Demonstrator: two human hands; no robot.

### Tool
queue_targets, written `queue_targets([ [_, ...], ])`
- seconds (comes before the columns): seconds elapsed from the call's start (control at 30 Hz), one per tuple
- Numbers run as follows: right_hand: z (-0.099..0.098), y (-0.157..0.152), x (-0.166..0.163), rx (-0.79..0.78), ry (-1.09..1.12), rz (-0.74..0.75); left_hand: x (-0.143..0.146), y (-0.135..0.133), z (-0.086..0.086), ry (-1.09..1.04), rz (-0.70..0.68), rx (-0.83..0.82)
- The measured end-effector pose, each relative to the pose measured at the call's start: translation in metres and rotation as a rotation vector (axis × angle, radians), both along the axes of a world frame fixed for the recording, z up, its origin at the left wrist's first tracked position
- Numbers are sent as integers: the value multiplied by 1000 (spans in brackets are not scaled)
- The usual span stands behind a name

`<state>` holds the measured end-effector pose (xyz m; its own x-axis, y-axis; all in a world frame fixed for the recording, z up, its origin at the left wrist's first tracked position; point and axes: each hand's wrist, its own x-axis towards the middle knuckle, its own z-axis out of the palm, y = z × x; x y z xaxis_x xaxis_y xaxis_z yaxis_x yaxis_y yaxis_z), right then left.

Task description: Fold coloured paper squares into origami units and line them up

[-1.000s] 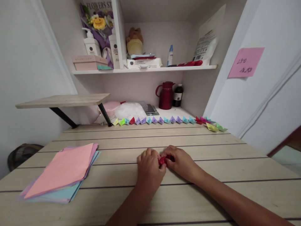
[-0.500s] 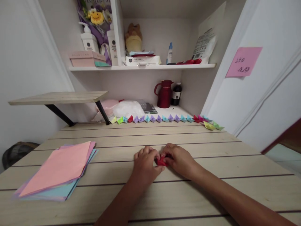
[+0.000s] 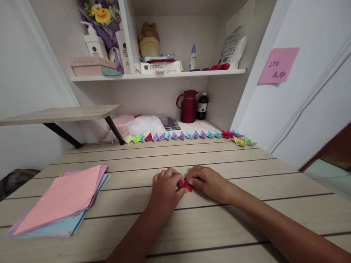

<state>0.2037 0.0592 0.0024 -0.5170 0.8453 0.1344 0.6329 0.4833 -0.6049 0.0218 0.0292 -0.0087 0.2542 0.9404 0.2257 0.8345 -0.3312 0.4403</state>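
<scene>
A small folded piece of red paper [image 3: 186, 185] is pinched between my two hands, low over the middle of the wooden desk [image 3: 219, 226]. My left hand [image 3: 168, 184] grips its left side with thumb and fingers. From the right, my right hand [image 3: 204, 182] closes thumb and fingertips on its upper right edge. Fingers cover part of the paper, so its full shape is hidden. To the left lies a stack of square paper sheets [image 3: 60, 199], pink on top with purple and blue below.
Along the desk's back edge runs a row of small folded paper boats [image 3: 182, 136] in several colours. A raised wooden shelf [image 3: 60, 113] on black legs stands back left. Behind are a red jug [image 3: 188, 106], a dark bottle [image 3: 202, 107] and a white plastic bag [image 3: 146, 125].
The view has shifted slightly. More of the red paper shows now, as my right fingers have moved along its upper edge. Both hands keep hold of it.
</scene>
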Motion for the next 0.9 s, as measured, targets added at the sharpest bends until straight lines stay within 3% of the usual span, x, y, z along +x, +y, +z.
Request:
queue_targets([
  [0.17,5,-2,12,-29,65,195,0,0,3,-17,8,-7],
  [0.3,4,-6,18,-20,69,234,0,0,3,-24,1,-20],
  [0.53,-4,-4,13,56,79,167,-2,2,-3,-67,9,2],
  [0.77,-11,0,7,28,178,9,-2,5,-10,-74,24,34],
  [0.9,-12,0,5,2,247,7,-1,5,-12,-100,70,67],
])
